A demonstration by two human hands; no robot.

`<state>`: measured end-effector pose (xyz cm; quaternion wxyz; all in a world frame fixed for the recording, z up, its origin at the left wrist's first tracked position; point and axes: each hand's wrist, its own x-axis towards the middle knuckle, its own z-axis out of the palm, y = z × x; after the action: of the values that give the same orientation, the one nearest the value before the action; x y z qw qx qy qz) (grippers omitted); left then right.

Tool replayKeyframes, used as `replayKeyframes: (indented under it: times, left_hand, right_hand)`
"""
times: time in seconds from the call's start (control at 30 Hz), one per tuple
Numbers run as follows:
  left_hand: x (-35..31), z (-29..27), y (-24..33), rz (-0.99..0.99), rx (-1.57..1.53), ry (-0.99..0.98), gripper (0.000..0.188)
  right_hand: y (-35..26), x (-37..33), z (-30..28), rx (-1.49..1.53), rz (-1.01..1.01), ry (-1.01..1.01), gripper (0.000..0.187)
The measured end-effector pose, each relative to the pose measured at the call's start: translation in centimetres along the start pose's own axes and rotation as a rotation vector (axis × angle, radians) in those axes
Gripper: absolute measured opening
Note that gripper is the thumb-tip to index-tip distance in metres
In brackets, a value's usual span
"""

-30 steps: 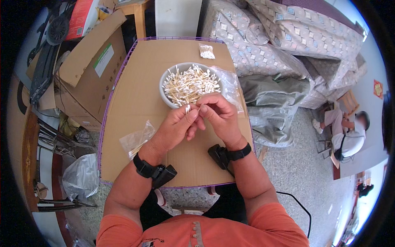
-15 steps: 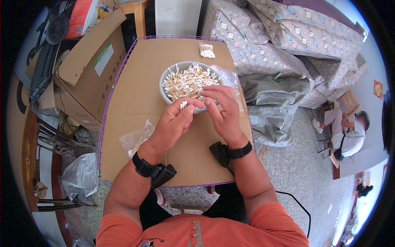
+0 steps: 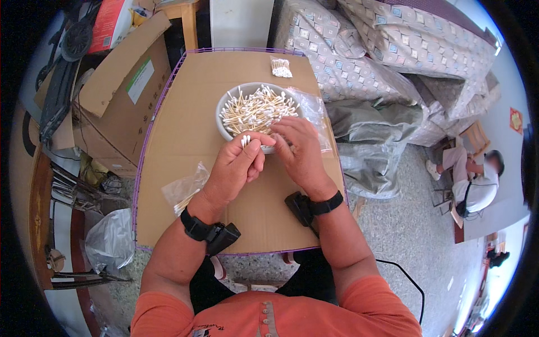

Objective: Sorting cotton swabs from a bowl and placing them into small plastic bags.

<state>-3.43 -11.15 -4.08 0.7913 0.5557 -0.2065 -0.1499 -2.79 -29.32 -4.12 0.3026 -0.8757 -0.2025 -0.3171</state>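
A grey bowl (image 3: 225,127) full of cotton swabs (image 3: 255,108) stands on a cardboard-topped table (image 3: 185,123). My left hand (image 3: 236,168) pinches a few cotton swabs (image 3: 245,140) upright just in front of the bowl's near rim. My right hand (image 3: 298,149) rests at the bowl's near right edge with its fingertips down among the swabs. Whether it grips any swabs is hidden by the fingers. Both wrists wear black straps.
A small clear bag with swabs (image 3: 184,190) lies left of my left forearm. Another filled small bag (image 3: 281,68) sits at the table's far edge. Clear plastic bags (image 3: 313,109) lie right of the bowl. An open cardboard box (image 3: 120,84) stands left; a person (image 3: 474,180) sits far right.
Both hands were close together over the bowl's near rim. The left hand has drawn back slightly with swabs pinched, and the right has reached into the bowl's edge.
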Motion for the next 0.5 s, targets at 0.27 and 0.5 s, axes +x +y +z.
replayKeyframes:
  times: [0.27, 0.5]
  left_hand:
    - [-0.02, -0.21, 0.0, -0.013, -0.024, -0.015, 0.028]
    - [0.03, -0.06, -0.07, -0.002, 0.01, -0.006, 0.027]
  right_hand:
    - [-0.36, -0.04, -0.03, -0.047, -0.006, 0.053, 0.02]
    - [-0.04, -0.09, -0.2, -0.013, 0.046, -0.054, 0.016]
